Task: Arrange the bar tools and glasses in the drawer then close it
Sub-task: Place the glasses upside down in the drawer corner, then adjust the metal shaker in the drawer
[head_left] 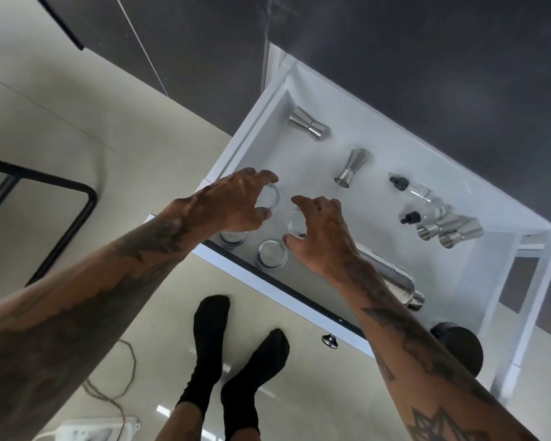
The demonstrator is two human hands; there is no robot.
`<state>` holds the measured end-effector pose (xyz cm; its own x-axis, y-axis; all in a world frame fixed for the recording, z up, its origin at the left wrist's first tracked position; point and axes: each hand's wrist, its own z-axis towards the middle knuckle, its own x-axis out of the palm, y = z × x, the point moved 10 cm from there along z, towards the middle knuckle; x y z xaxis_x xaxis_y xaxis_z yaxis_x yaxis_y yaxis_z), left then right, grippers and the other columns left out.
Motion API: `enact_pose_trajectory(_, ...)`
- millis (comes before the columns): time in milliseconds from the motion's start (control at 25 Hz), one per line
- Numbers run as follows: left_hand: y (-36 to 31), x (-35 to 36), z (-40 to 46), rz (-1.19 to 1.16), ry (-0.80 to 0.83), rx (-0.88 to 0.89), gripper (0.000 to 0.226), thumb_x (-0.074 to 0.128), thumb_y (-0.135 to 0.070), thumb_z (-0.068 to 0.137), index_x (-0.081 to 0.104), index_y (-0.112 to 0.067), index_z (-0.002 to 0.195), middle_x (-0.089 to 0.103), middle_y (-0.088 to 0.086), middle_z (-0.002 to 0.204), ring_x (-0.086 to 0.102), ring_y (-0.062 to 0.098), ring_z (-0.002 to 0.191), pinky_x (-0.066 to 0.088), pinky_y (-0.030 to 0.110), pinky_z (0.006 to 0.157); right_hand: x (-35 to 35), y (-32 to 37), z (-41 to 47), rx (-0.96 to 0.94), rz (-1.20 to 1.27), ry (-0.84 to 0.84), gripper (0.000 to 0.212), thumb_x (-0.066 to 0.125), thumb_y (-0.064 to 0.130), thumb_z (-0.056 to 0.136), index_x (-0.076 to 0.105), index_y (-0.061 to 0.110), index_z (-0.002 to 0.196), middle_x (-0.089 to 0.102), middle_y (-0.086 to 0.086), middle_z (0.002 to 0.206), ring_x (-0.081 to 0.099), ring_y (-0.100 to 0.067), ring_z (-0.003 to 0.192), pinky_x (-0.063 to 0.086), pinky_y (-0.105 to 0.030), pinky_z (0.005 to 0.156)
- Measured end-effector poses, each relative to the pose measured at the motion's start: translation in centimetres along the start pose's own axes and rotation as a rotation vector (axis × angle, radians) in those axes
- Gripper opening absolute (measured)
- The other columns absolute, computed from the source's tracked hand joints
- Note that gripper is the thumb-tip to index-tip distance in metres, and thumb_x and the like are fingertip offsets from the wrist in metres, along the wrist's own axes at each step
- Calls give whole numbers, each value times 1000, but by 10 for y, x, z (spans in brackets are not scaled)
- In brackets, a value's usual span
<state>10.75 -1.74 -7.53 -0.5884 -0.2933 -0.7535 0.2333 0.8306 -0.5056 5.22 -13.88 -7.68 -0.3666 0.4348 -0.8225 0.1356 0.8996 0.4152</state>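
1. Drawer (458,268) is standing fully open, w/ both hands working at its front-left corner, where four clear glasses are sitting upright in a cluster.
2. Left hand (233,202) is hovering over the rear-left glass (269,196); fingers (263,177) are spread and curled round its rim, looking like contact but can't tell for sure.
3. Right hand (320,232) is doing the same over the rear-right glass (295,222), fingers open, thumb by its near side.
4. Key relation: each glass is lying straight below its own hand, axis vertical, so the next move is prob. a top-down rim grip.
5. Front glass (270,253) and a half-hidden one (234,238) are sitting untouched by the front edge.
6. Jiggers, dropper bottles (419,190) and a shaker (392,278) are lying further right.
7. No readable labels; bottle print is too blurred.
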Motion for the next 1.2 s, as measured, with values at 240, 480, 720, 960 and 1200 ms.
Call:
enact_pose_trajectory(240, -9, -50, -56, -121, -292, 70, 57, 54, -24, 91, 35, -22, 145, 41, 1, 143, 52, 22, 121, 47, 31, 98, -45, -66, -27, 223, 93, -40, 56, 66, 43, 83, 51, 27, 134, 55, -7, 134, 48, -28, 126, 41, -41, 104)
enact_pose_trajectory(480, 6, -81, -180, -311, -541, -25, 37, 52, -16, 91, 56, -19, 127, 55, -4, 123, 61, 12, 100, 56, 33, 75, -38, -78, -70, 242, -87, -49, 41, 73, 28, 83, 61, 24, 122, 54, -8, 125, 48, -30, 114, 47, -49, 92)
enact_pose_trajectory(720, -31, -63, -200, -240, -452, -20, 32, 61, -5, 82, 68, -14, 112, 67, 0, 111, 64, 17, 101, 51, 27, 87, -25, -73, -90, 327, 15, 26, 23, 68, 24, 86, 69, 22, 109, 57, -9, 110, 59, -31, 105, 51, -43, 88)
enact_pose_trajectory(960, -116, -49, -175, 60, -164, 133, 52, 81, -37, 44, 67, -28, 93, 73, -8, 87, 71, 8, 74, 53, 14, 54, -49, -53, -141, 471, 173, 11, 31, 66, 27, 86, 70, 23, 116, 65, -13, 117, 61, -29, 112, 46, -32, 97)
enact_pose_trajectory(1200, -130, -28, -198, 211, 202, 18, 60, 45, -32, 90, 28, -17, 146, 29, 3, 153, 23, 17, 142, 29, 35, 110, -102, -33, -223, 554, 273, -51, 39, 58, 36, 91, 60, 24, 127, 55, -2, 136, 50, -17, 128, 38, -25, 104)
